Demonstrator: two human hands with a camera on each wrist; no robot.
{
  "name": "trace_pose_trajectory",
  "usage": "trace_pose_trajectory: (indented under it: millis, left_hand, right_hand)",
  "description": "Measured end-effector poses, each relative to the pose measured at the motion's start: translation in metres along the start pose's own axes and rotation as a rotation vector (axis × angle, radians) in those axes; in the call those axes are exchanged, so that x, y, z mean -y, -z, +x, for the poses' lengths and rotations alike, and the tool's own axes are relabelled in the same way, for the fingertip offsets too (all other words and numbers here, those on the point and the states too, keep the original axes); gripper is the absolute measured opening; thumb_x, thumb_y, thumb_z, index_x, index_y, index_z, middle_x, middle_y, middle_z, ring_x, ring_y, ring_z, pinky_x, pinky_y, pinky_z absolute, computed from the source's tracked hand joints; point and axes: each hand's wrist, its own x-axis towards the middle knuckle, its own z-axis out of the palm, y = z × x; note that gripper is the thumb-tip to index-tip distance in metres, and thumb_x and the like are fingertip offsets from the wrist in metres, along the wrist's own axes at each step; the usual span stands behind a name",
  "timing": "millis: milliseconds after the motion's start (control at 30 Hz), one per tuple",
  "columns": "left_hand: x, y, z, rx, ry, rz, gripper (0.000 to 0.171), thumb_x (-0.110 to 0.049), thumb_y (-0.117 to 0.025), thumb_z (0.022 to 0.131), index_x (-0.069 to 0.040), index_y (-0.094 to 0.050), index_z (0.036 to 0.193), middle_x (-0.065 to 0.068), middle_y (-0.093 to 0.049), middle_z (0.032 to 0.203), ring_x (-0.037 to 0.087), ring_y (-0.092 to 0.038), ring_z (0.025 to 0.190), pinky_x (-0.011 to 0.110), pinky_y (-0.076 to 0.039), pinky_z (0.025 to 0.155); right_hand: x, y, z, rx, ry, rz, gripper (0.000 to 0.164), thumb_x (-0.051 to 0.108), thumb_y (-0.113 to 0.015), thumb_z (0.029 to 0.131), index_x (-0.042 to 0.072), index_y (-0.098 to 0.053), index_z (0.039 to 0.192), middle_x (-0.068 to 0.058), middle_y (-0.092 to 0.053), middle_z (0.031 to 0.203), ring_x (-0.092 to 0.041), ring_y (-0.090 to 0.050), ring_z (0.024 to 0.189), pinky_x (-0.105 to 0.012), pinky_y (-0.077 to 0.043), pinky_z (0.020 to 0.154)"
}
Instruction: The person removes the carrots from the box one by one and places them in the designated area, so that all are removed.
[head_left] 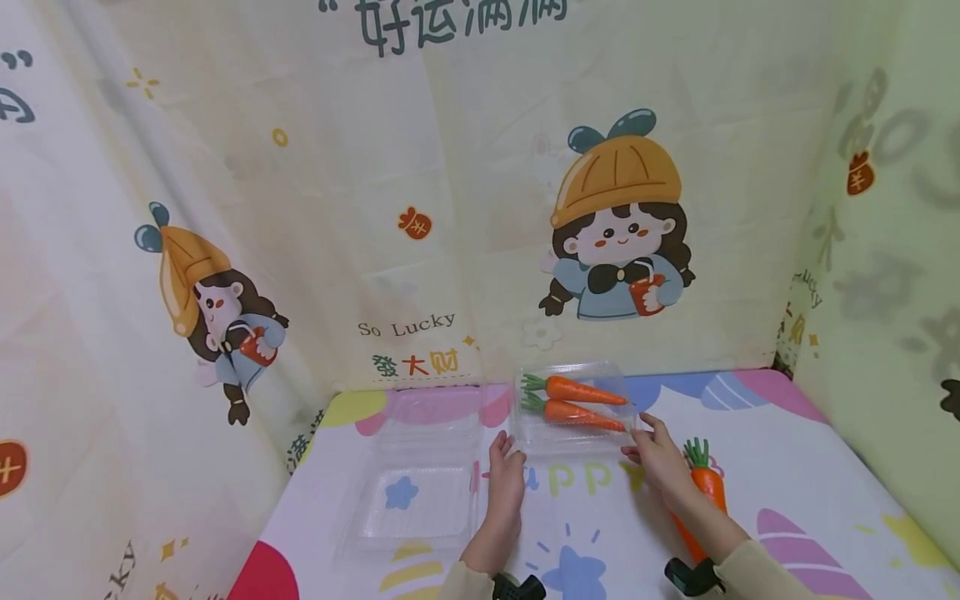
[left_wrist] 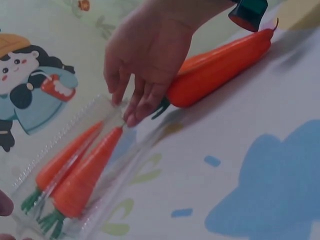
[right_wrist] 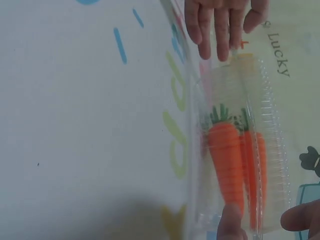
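Observation:
A clear plastic box (head_left: 573, 437) with two orange carrots (head_left: 577, 390) in it stands at the back of the table. My right hand (head_left: 662, 458) holds its right end, with bent fingertips around the edge in the left wrist view. My left hand (head_left: 506, 483) is by the near left corner of the box. In the right wrist view the fingers of the left hand (right_wrist: 220, 22) reach straight toward the box's end; whether they touch it cannot be told. More orange carrot (head_left: 708, 483) lies under my right forearm, partly hidden.
A second clear plastic box (head_left: 420, 546) lies open on the left, its lid (head_left: 435, 408) folded back toward the wall. A printed cloth wall (head_left: 465, 275) rises behind the table (head_left: 622, 542), with another along each side.

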Motion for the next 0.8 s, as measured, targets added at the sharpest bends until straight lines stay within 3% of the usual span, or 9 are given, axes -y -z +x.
trace_pose_trajectory:
  millis: [133, 233, 333, 500, 800]
  left_hand:
    - [0.007, 0.001, 0.006, -0.016, -0.018, -0.007, 0.056, -0.010, -0.048, 0.098, 0.002, -0.042, 0.152, 0.024, -0.051, 0.149, 0.033, -0.056, 0.125, 0.043, -0.052, 0.097]
    - [0.012, 0.001, 0.008, -0.046, -0.042, -0.010, 0.050, -0.008, -0.050, 0.098, 0.000, -0.049, 0.148, 0.019, -0.060, 0.140, 0.027, -0.062, 0.113, 0.032, -0.052, 0.085]
    - [0.015, 0.002, 0.008, -0.057, -0.069, -0.008, 0.049, -0.005, -0.052, 0.098, -0.001, -0.051, 0.147, 0.016, -0.063, 0.134, 0.022, -0.062, 0.108, 0.028, -0.051, 0.082]
    - [0.017, 0.003, 0.004, -0.054, -0.112, -0.014, 0.050, -0.002, -0.053, 0.097, 0.000, -0.051, 0.147, 0.017, -0.064, 0.131, 0.022, -0.061, 0.108, 0.030, -0.052, 0.082]
    - [0.019, 0.010, -0.005, -0.080, -0.073, -0.112, 0.046, -0.002, -0.058, 0.095, 0.001, -0.053, 0.141, 0.017, -0.062, 0.124, 0.018, -0.059, 0.103, 0.027, -0.055, 0.080]
  right_hand:
    - [-0.002, 0.000, 0.002, -0.001, -0.009, 0.008, 0.063, 0.025, -0.038, 0.109, -0.003, -0.015, 0.161, -0.033, -0.052, 0.136, -0.026, -0.072, 0.097, -0.043, -0.054, 0.102]
    - [-0.002, 0.000, 0.002, 0.009, -0.014, 0.009, 0.065, 0.024, -0.040, 0.108, -0.004, -0.014, 0.161, -0.033, -0.054, 0.131, -0.025, -0.072, 0.093, -0.031, -0.058, 0.090]
    - [-0.002, 0.000, 0.003, 0.020, -0.020, 0.021, 0.066, 0.022, -0.042, 0.107, -0.004, -0.012, 0.160, -0.033, -0.056, 0.128, -0.024, -0.073, 0.090, -0.025, -0.059, 0.083]
    - [-0.003, -0.001, 0.000, 0.032, -0.013, 0.038, 0.066, 0.022, -0.042, 0.108, -0.005, -0.011, 0.160, -0.035, -0.055, 0.129, -0.025, -0.074, 0.089, -0.025, -0.060, 0.081]
    - [-0.011, -0.003, -0.010, 0.027, -0.014, 0.113, 0.059, 0.017, -0.044, 0.110, -0.009, -0.015, 0.154, -0.031, -0.062, 0.115, -0.025, -0.076, 0.083, -0.027, -0.061, 0.076]
